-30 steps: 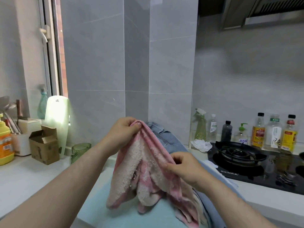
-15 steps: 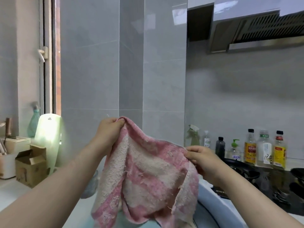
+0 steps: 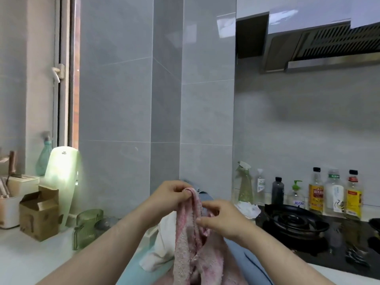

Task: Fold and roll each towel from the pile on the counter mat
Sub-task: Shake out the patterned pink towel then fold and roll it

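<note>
Towel (image 3: 188,233), pink-and-cream terry, hangs bunched in the air left of the gas burner (image 3: 292,221), lower end draping over the pale blue mat (image 3: 131,270). Left hand (image 3: 170,194) pinches its top corner. Right hand (image 3: 222,217), close beside and slightly lower, pinches an edge nearer the burner. White cloth (image 3: 164,233) and blue garment (image 3: 242,256) lie behind the towel, left of the burner. Green glass mug (image 3: 86,227) and cardboard box (image 3: 39,212) sit on the tabletop (image 3: 30,256), far left of the burner.
</note>
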{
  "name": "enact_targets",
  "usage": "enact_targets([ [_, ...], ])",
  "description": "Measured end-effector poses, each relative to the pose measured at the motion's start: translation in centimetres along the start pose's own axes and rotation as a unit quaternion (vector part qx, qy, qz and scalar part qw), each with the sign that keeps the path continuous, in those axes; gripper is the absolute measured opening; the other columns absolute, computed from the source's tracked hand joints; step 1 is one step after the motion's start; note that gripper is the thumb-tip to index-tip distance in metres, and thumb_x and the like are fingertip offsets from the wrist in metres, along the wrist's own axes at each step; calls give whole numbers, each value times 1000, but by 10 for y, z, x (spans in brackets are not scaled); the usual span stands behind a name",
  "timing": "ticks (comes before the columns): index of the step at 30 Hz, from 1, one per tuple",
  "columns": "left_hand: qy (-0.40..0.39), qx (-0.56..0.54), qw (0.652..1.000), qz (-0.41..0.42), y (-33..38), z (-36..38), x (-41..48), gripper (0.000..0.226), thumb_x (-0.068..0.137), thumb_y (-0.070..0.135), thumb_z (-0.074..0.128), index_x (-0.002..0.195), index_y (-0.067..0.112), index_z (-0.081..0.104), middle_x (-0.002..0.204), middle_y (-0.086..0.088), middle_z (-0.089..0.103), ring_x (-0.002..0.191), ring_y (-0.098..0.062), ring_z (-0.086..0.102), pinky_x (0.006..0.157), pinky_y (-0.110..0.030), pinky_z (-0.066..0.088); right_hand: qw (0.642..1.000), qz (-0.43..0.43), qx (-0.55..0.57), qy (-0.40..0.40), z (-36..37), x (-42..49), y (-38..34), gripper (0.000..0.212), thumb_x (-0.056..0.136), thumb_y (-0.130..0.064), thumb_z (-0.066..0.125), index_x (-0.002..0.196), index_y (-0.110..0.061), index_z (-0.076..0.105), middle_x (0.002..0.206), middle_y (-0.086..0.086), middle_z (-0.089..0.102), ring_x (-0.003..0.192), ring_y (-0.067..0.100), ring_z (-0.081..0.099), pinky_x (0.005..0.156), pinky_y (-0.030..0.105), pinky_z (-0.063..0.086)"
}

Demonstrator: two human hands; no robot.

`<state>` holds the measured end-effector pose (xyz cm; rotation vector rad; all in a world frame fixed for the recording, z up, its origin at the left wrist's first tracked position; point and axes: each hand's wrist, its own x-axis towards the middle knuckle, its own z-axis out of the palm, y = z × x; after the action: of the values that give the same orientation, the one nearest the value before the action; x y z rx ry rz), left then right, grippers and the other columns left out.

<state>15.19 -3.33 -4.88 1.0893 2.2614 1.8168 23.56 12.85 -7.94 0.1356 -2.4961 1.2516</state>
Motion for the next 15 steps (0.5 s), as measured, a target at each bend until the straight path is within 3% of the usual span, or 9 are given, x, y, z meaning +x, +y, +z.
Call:
enact_targets([
  [3, 4, 17, 1000, 16, -2, 0, 0, 19, 95, 8, 56, 88, 14, 72, 71, 7, 69, 63, -4, 60, 59, -18, 47, 998, -20, -26, 60, 8, 7, 4, 25, 83, -16, 72, 63, -31, 69, 50, -11, 49, 49, 0, 39, 52, 19, 32],
  [5, 3, 40, 999, 27, -3, -3, 0, 17, 93, 9, 60, 80, 15, 70, 67, 9, 65, 62, -3, 56, 58, -15, 44, 994, -12, 4, 109, 5, 10, 6, 19, 85, -14, 69, 67, -17, 71, 55, -10, 56, 53, 1, 44, 55, 21, 36],
  [8, -41, 88, 995, 8, -9, -13, -2, 16, 83, 10, 71, 71, 14, 62, 63, 5, 57, 59, -8, 50, 53, -19, 39, 985, 15, 67, 156, -5, 15, 9, 20, 86, -12, 69, 66, -15, 71, 59, -8, 61, 58, 5, 53, 58, 23, 41],
  [11, -95, 128, 987, -30, -21, -21, -7, 16, 72, 10, 74, 77, 1, 62, 70, -4, 58, 64, -14, 53, 58, -25, 41, 981, 33, 88, 169, -14, 20, 10, 19, 86, -11, 69, 67, -12, 71, 58, -7, 61, 55, 4, 53, 56, 19, 41],
  [15, -126, 181, 971, -88, -39, -34, -17, 32, 62, 17, 74, 87, 0, 64, 77, -4, 63, 69, -15, 59, 66, -31, 49, 965, 89, 149, 196, -28, 26, 21, 17, 85, -10, 69, 80, 6, 68, 71, 10, 65, 68, 19, 57, 67, 31, 46],
])
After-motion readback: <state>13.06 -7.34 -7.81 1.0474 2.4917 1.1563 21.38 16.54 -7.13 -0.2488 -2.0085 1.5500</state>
